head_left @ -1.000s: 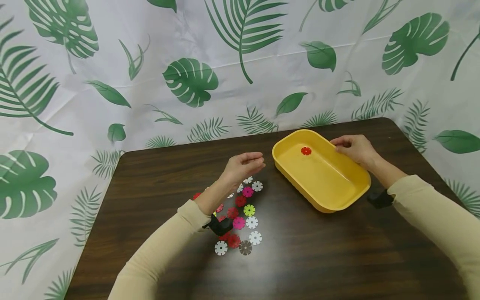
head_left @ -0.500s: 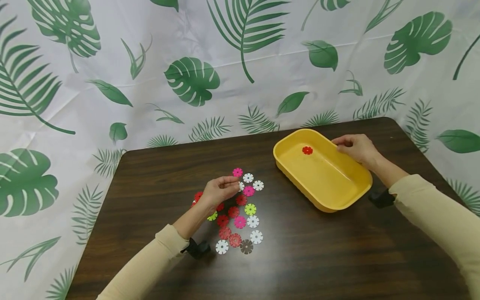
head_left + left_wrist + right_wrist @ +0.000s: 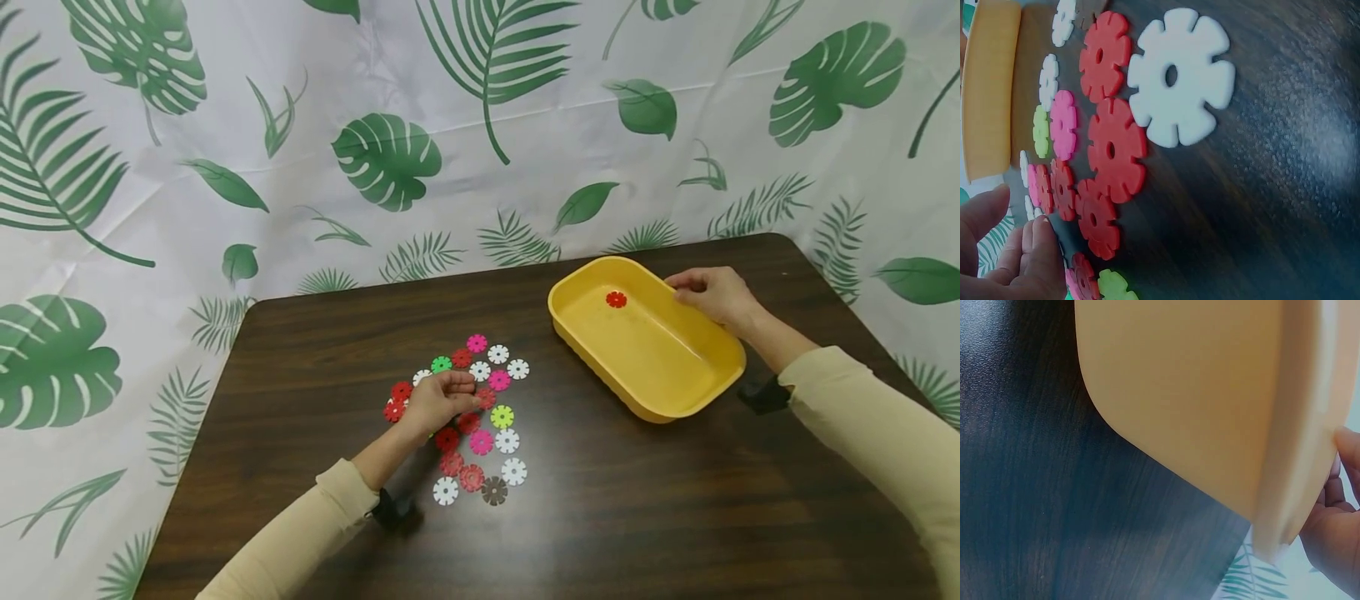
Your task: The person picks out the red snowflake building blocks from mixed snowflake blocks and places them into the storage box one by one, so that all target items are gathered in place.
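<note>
My left hand point(image 3: 433, 406) hovers low over a loose group of flat, notched plastic discs. Its thumb and fingers are apart, and nothing shows between them in the left wrist view. Near its fingertips lie a red disc point(image 3: 486, 398) and a white disc point(image 3: 475, 367). The palm and wrist hide part of the group. At the right, my right hand point(image 3: 716, 293) grips the long far-right rim of a yellow plastic tub point(image 3: 660, 367), thumb on one side of the edge. Inside the tub, toward its far end, lies one red disc point(image 3: 611, 302).
Discs spread toward the table's front, with a brown disc point(image 3: 487, 497) and a white disc point(image 3: 439, 497) nearest me. A green disc point(image 3: 437, 361) lies at the back of the group. Behind the dark wooden table point(image 3: 322, 333) hangs a leaf-patterned cloth point(image 3: 465, 225).
My left hand has moved left and nearer to me, from beside the tub to over the discs, uncovering several at the back. The right hand keeps its grip on the tub.
</note>
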`<state>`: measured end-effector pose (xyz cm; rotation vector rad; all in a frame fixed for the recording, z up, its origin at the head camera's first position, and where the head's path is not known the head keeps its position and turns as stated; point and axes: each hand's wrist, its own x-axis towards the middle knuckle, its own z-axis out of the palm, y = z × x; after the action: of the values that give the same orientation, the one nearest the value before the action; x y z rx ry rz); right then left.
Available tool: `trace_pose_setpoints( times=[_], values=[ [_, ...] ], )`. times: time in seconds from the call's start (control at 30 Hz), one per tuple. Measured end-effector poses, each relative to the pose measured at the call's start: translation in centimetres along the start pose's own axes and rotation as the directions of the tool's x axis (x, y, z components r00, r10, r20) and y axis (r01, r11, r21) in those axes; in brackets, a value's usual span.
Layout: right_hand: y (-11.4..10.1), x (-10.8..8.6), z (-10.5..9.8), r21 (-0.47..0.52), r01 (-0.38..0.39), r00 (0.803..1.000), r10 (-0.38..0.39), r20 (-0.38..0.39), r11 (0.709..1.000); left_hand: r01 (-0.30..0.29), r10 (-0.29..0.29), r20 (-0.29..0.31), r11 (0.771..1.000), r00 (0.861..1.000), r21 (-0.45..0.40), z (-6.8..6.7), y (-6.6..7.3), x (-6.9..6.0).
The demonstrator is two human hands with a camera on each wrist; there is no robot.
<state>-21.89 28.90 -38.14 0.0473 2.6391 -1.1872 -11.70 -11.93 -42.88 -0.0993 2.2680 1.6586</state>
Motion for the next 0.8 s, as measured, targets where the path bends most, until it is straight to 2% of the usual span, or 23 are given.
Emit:
trace_pose_setpoints(
  times=[0.37, 0.57, 0.8],
  values=[
    [-0.1, 0.0, 0.0, -0.001, 0.002, 1.0, -0.002, 0.001, 1.0, -0.041, 0.046, -0.04, 0.993, 0.998, 0.114, 0.3, -0.3, 0.2],
    [-0.1, 0.0, -0.1, -0.015, 0.007, 1.0, -0.007, -0.004, 1.0, -0.108, 0.121, -0.052, 0.973, 0.991, 0.206, 0.7, -0.8, 0.3],
    [0.0, 0.0, -0.1, -0.011, 0.006, 1.0, -0.006, -0.003, 1.0, -0.195, 0.221, -0.07, 0.943, 0.973, 0.271, 1.2, -0.9, 0.3]
  ],
)
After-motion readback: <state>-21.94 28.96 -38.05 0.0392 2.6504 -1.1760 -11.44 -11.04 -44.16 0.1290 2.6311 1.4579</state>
